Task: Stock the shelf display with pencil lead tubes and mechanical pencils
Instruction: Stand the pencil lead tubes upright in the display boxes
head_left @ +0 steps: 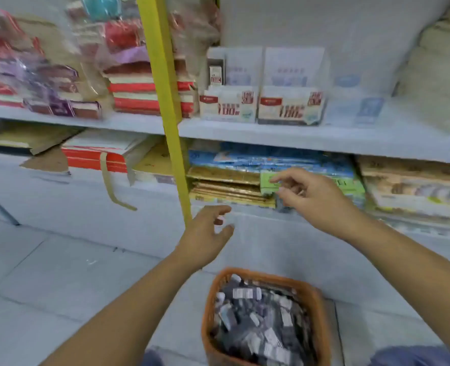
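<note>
An orange basket stands on the floor at the bottom centre, full of several dark pencil lead tubes with white labels. On the upper shelf are two clear display boxes with white and red cards; the left box has one small white pack standing in its back. My left hand hovers above the basket, fingers spread, holding nothing. My right hand reaches up and left in front of the lower shelf. Its thumb and fingers are close together, and blur hides whether anything is between them.
A yellow shelf post rises just left of the display boxes. Stacked red, purple and brown paper packs fill the left shelves. Blue, gold and green packets lie on the lower shelf behind my right hand. The grey tiled floor spreads left.
</note>
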A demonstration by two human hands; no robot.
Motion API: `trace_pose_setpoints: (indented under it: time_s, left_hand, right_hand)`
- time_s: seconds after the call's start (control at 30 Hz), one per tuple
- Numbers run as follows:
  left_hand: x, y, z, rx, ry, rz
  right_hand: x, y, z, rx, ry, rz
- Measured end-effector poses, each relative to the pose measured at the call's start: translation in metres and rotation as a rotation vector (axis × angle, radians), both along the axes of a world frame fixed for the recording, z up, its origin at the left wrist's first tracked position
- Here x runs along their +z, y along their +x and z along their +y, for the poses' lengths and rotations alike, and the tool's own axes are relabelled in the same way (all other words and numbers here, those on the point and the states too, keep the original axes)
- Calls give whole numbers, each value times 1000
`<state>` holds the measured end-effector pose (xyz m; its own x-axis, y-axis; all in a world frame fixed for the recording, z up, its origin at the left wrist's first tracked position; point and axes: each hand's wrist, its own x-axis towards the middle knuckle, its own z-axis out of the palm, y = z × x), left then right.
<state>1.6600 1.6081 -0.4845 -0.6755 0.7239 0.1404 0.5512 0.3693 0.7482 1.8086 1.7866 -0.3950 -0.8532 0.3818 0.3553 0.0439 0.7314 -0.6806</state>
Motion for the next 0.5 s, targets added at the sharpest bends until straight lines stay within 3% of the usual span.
trace_pose_setpoints:
  time_s: [0.17,0.27,0.4,0.5]
  left_hand:
    - [-128,30,-12,24,-294,-223]
    - [-187,46,-12,24,-391,-333]
    - [-238,55,-9,-7,-499,-388]
    - [-263,58,-5,-72,-602,-402]
  right_hand:
    - [-180,33,14,-159,-264,-489]
    - [-261,49,9,-220,-286,-717]
    - [-326,62,-1,-252,-402,-871]
    - [-355,63,-8,-278,-379,-874]
